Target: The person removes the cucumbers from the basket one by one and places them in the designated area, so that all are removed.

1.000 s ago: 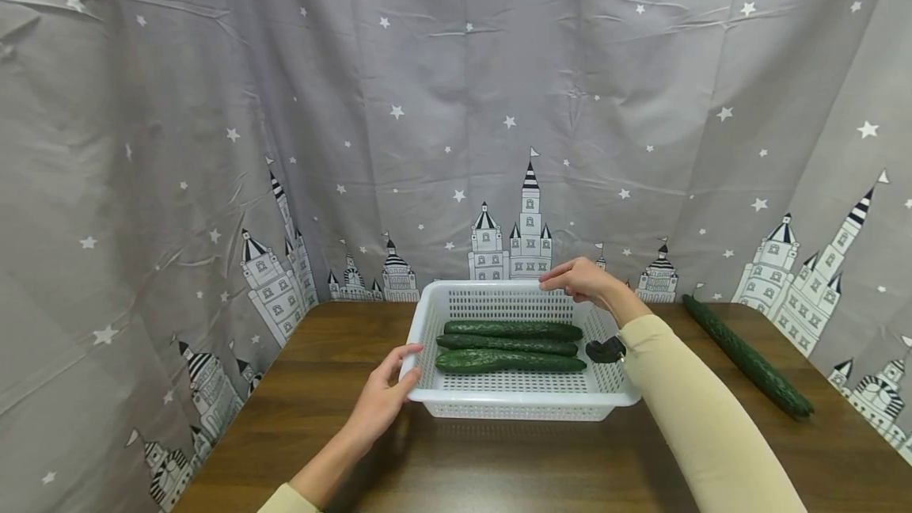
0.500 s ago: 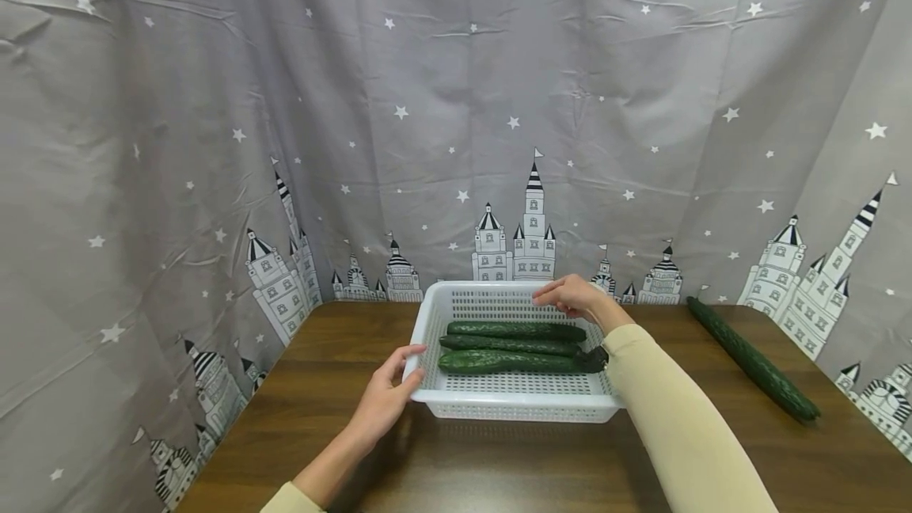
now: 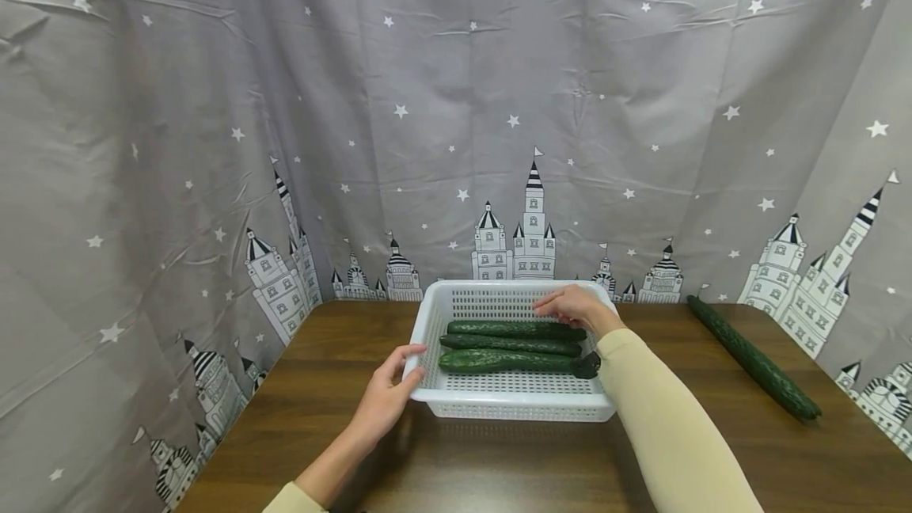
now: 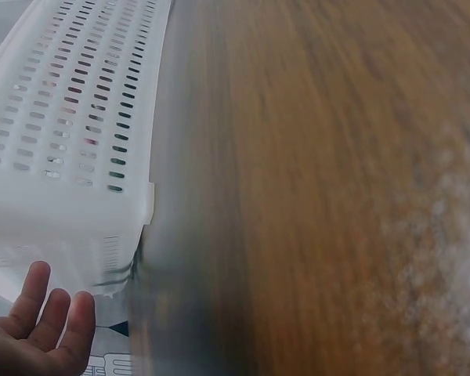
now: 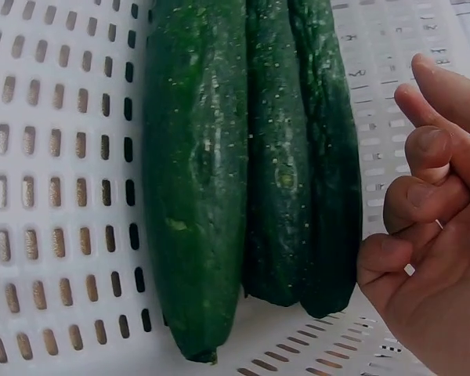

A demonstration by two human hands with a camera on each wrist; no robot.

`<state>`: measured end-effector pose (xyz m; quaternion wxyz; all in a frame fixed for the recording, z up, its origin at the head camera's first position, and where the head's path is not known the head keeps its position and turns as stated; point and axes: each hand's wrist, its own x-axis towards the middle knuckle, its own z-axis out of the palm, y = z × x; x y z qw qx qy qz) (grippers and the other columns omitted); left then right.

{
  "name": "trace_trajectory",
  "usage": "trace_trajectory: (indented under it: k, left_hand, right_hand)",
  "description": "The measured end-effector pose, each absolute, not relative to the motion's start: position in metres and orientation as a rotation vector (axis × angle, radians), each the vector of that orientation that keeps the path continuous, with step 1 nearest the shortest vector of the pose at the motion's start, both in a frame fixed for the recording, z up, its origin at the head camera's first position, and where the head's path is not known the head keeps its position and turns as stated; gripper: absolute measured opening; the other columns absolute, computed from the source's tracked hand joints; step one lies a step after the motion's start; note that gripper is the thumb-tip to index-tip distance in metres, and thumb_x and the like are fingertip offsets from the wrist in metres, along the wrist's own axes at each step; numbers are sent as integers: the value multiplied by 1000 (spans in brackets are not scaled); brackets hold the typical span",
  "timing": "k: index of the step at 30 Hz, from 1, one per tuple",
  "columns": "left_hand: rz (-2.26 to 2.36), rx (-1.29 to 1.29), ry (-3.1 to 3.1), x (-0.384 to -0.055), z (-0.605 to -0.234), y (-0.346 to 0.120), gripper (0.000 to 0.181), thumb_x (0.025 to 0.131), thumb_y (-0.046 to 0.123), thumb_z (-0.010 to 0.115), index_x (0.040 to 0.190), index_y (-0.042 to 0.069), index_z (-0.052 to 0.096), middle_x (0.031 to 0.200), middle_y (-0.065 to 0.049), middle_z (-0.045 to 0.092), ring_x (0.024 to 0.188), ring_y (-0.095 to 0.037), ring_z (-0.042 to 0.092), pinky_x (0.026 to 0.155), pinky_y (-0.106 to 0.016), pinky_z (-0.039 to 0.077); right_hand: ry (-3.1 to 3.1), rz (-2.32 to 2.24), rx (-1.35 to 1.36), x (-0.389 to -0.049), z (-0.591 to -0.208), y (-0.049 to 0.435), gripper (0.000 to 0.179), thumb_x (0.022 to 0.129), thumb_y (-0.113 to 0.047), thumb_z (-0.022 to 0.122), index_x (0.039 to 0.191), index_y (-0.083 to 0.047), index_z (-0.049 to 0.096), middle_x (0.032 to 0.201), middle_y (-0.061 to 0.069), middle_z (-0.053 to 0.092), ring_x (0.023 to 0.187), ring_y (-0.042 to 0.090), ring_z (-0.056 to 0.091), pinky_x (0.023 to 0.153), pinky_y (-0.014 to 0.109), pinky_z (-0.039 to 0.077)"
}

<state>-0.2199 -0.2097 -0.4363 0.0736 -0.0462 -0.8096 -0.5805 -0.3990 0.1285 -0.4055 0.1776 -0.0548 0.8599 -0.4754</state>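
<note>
A white slotted plastic basket (image 3: 513, 400) sits on the table with three dark green cucumbers lying side by side in it: the near cucumber (image 3: 499, 361), the middle cucumber (image 3: 509, 345) and the far cucumber (image 3: 506, 329). At the basket's left end, my left hand (image 3: 385, 398) holds the rim; the left wrist view shows several of its fingertips beside the end wall. My right hand (image 3: 580, 311) hovers inside the right part of the basket, beside the far cucumber's end. In the right wrist view its lower fingers are loosely bent, holding nothing; whether they touch the cucumber I cannot tell.
Another cucumber (image 3: 754, 356) lies slantwise on the brown wooden table (image 3: 513, 465), right of the basket. Behind the table hangs a grey curtain (image 3: 442, 101) printed with stars and castles. A black wrist device (image 3: 587, 366) on my right arm covers the near cucumber's right end.
My right hand has come off the basket's far rim, moving slightly left and down toward the far cucumber. The left hand keeps its place on the basket, and the cucumbers lie as before.
</note>
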Motion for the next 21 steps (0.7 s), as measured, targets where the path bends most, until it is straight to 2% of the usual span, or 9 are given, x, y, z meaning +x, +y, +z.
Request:
trace_trajectory:
  k: [6,15,19,21]
  left_hand:
    - [-1718,-126,-2438,-219,-436,-210,35,99,12,61,134,14,59,123,-20,65,107,-27,61,78,-32,50]
    - [-1724,-130,-2424,-218,-435,-208,35,98,11,60,133,15,60,122,-19,65,106,-26,61,78,-32,50]
    - [-1726,-128,-2417,-218,-436,-207,35,98,10,59,133,14,59,122,-20,65,106,-26,61,78,-31,50]
    - [-1728,-130,-2415,-219,-437,-207,35,99,10,59,133,14,59,123,-20,65,108,-27,61,79,-31,50]
  right_hand:
    - [2476,-1282,-158,-404,-411,124,39,92,-26,73,127,-10,71,54,-6,44,49,10,32,48,25,26]
    - [2513,-1211,-144,-403,-413,124,32,85,-24,77,114,-11,77,51,-8,45,45,7,29,46,24,25]
    - [2511,-1183,-214,-401,-412,126,28,83,-24,79,108,-11,79,59,-6,57,50,7,35,50,24,31]
    - [2523,-1164,-244,-399,-412,125,27,82,-22,80,106,-9,80,72,-4,67,60,8,45,57,25,38]
